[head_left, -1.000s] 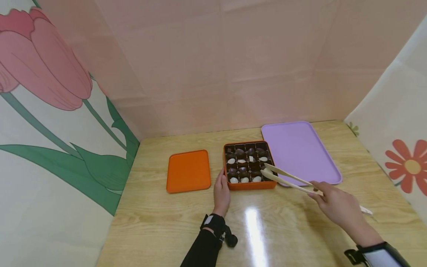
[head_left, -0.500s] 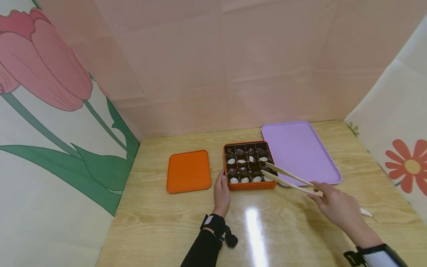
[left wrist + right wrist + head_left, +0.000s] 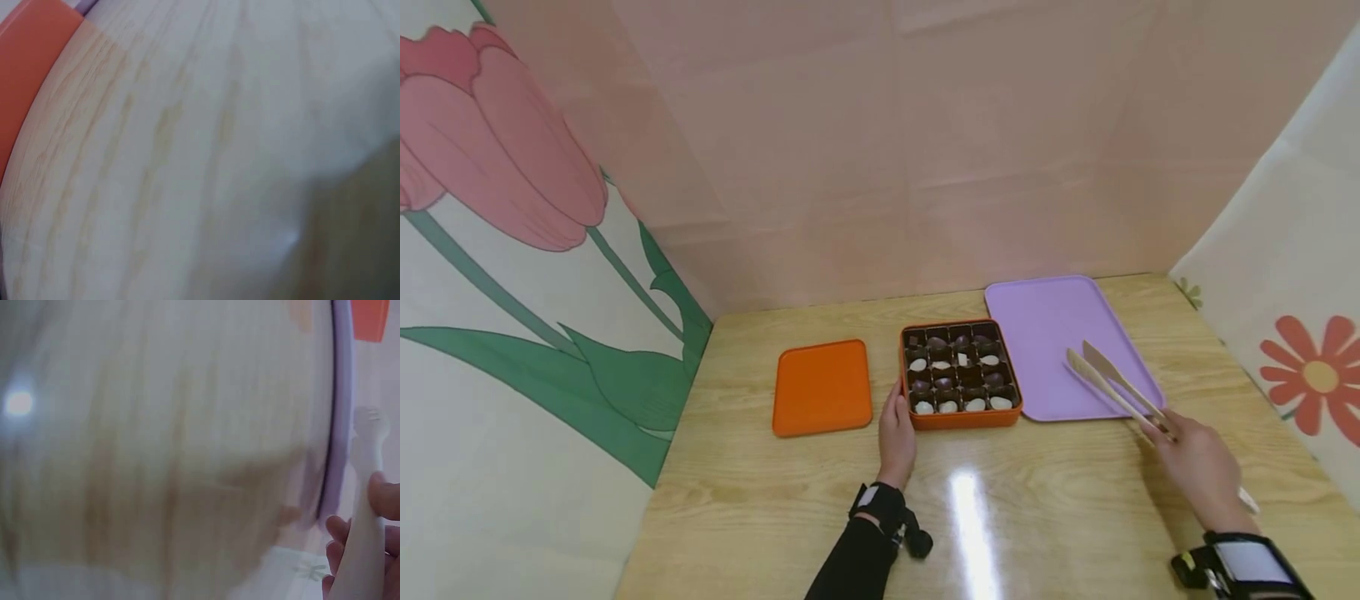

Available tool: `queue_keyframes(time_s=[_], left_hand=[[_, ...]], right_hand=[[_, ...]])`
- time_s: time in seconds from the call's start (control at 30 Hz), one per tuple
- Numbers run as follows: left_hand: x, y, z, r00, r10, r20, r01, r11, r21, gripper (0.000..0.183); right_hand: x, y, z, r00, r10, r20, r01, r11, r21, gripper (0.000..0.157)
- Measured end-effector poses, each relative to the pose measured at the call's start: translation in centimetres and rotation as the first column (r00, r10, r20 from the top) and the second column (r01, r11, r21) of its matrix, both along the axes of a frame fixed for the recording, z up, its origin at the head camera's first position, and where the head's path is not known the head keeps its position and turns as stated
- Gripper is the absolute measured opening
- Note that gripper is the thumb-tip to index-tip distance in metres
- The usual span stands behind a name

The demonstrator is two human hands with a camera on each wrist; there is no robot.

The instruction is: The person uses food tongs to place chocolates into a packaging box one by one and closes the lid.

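Note:
My left hand lies against the left side of an orange box, fingers extended along its wall. A dark divided insert in the box holds white and dark chocolates; white chocolates fill the front row. To the right, my right hand grips pale tongs. Their tips stand a little apart over the purple tray, with nothing visible between them. In the right wrist view the thumb and fingers wrap the tongs. The left wrist view shows mostly tabletop and the box's orange wall.
A flat orange lid lies left of the box on the wood-grain table. A pinkish cloth wall closes off the back, and flower-printed sheets stand at both sides.
My right hand has drawn the tongs rightward from the box's front-right corner to over the purple tray. The white chocolate in that corner is now fully visible. My left hand stays put.

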State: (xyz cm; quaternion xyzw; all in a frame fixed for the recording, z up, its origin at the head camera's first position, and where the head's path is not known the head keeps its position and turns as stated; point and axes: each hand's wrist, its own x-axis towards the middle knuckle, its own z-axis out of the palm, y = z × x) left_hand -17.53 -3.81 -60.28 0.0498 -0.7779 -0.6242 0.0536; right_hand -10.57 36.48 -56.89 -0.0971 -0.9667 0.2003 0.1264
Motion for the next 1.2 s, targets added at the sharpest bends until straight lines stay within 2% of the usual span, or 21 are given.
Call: queue_keyframes(time_s=[0.2,0.4,0.5,0.57,0.63,0.67,0.7,0.73,0.77,0.83,0.9,0.97,1.0,1.07,1.13,1.2], left_hand=[[0.0,0.0,0.0,0.999,0.026,-0.036,-0.024,0.998,0.065,0.049],[-0.2,-0.3,-0.2,0.998,0.041,-0.057,-0.031,0.986,0.165,0.051],[0.1,-0.8,0.0,0.998,0.046,-0.051,-0.036,0.984,0.175,0.049],[0.4,-1.5,0.8,0.997,0.049,-0.062,-0.042,0.992,0.119,0.046],[0.6,-2.8,2.1,0.993,0.049,-0.106,-0.054,0.998,-0.045,0.042],[0.6,-3.7,2.9,0.991,0.040,-0.127,-0.060,0.986,-0.153,0.041],[0.6,-4.7,3.7,0.991,0.024,-0.131,-0.059,0.961,-0.270,0.040],[0.6,-5.9,4.4,0.991,0.006,-0.132,-0.059,0.917,-0.395,0.037],[0.5,-7.1,4.9,0.992,-0.016,-0.122,-0.049,0.858,-0.511,0.034],[0.6,-9.6,5.7,0.996,-0.076,-0.054,0.019,0.727,-0.687,0.028],[0.9,-11.6,6.0,0.988,-0.145,0.047,0.127,0.608,-0.784,0.024],[1.2,-13.2,5.9,0.976,-0.200,0.087,0.180,0.514,-0.839,0.020],[1.3,-13.7,5.8,0.971,-0.221,0.096,0.192,0.472,-0.860,0.018],[1.3,-14.6,5.5,0.963,-0.259,0.074,0.176,0.398,-0.900,0.012],[1.3,-15.3,5.4,0.958,-0.285,0.038,0.141,0.350,-0.926,0.006],[1.4,-15.8,5.7,0.953,-0.301,0.000,0.099,0.312,-0.945,0.004]], right_hand=[[-0.6,0.3,-0.7,0.993,-0.034,0.112,0.039,0.999,-0.038,0.068],[-0.9,0.2,-0.6,0.991,-0.022,0.135,0.031,0.997,-0.064,0.067],[-0.7,0.1,-0.7,0.989,-0.019,0.145,0.031,0.996,-0.078,0.067],[-0.6,0.1,-0.7,0.988,-0.019,0.152,0.033,0.996,-0.088,0.067],[-0.6,0.0,-0.8,0.987,-0.028,0.160,0.043,0.995,-0.093,0.067],[-0.6,0.0,-0.8,0.986,-0.032,0.164,0.048,0.994,-0.094,0.068],[-0.7,0.0,-0.8,0.986,-0.038,0.165,0.054,0.994,-0.092,0.068],[-0.7,-0.1,-0.8,0.985,-0.039,0.165,0.055,0.994,-0.093,0.067],[-0.7,-0.1,-0.7,0.984,-0.048,0.172,0.064,0.994,-0.089,0.067],[-0.6,0.0,-0.7,0.980,-0.056,0.189,0.074,0.993,-0.087,0.066],[-0.5,0.2,-0.6,0.979,-0.057,0.197,0.075,0.994,-0.081,0.064],[-0.4,0.5,-0.5,0.975,-0.064,0.214,0.082,0.994,-0.075,0.064],[-0.4,0.6,-0.5,0.973,-0.063,0.220,0.081,0.994,-0.073,0.064],[-0.4,0.8,-0.5,0.970,-0.064,0.236,0.082,0.994,-0.070,0.068],[-0.6,0.9,-0.4,0.966,-0.062,0.251,0.080,0.995,-0.065,0.073],[-0.7,0.9,-0.4,0.961,-0.056,0.269,0.075,0.995,-0.061,0.076]])
